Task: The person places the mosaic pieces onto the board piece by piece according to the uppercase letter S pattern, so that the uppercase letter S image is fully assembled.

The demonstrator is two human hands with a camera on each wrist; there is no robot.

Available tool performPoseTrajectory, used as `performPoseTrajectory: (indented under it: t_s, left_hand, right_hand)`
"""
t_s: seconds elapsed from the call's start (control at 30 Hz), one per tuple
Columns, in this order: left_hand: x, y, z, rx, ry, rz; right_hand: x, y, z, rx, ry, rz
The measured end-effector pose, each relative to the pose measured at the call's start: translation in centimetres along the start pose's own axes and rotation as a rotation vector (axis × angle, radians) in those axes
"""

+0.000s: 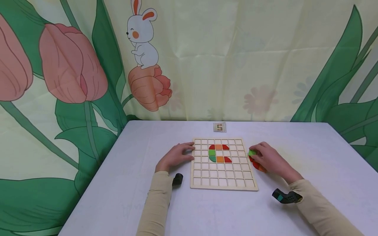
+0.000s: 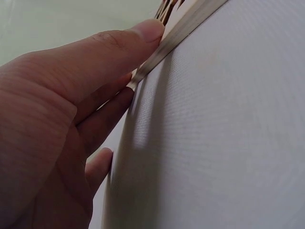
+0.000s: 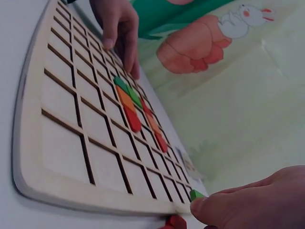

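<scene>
A wooden grid board (image 1: 223, 184) lies on the table. Red, orange and green tiles, square and rounded, fill several of its cells in a C-like shape; one is a light green square tile (image 1: 212, 152). My left hand (image 1: 176, 155) touches the board's left edge with its fingers and thumb spread; the left wrist view shows the thumb (image 2: 150, 31) against the rim. Beside the right edge, my right hand (image 1: 270, 159) pinches a bright green tile (image 1: 252, 152) between thumb and finger. Under that hand lie loose red and orange tiles (image 1: 256, 165), partly hidden by it.
A small card (image 1: 220, 127) with a printed grid pattern lies behind the board. The white table (image 1: 118, 196) ends at a curtain printed with tulips and a rabbit (image 1: 144, 42). Black wrist devices (image 1: 287, 196) are worn at both cuffs.
</scene>
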State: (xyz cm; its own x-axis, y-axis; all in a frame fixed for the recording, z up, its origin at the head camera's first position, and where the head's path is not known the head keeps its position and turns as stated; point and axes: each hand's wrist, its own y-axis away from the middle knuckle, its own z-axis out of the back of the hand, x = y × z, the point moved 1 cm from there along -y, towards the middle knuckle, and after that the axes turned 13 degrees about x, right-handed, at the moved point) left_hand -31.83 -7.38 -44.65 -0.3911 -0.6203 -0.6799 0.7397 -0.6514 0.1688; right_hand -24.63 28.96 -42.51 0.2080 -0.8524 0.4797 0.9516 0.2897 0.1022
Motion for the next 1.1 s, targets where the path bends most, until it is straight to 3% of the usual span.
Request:
performPoseTrajectory:
  t_s: [0.2, 0.33, 0.5, 0.8, 1.1]
  left_hand:
    - [0.0, 0.1, 0.0, -0.002, -0.003, -0.004]
    - [0.1, 0.1, 0.0, -0.003, -0.007, -0.006]
    - [0.2, 0.0, 0.0, -0.004, -0.005, -0.007]
    - [0.1, 0.1, 0.0, -0.004, -0.008, -0.011]
    - [0.2, 0.0, -0.1, -0.005, -0.006, -0.008]
  right_hand:
    - [3.2, 0.1, -1.5, 0.056, 0.053, 0.185]
    - [5.0, -0.1, -2.4, 0.101, 0.059, 0.236]
    - [6.0, -0.2, -3.1, 0.101, 0.078, 0.242]
    - [6.2, 0.0, -3.0, 0.063, 0.086, 0.229]
    - [5.9, -0.3, -3.2, 0.077, 0.087, 0.211]
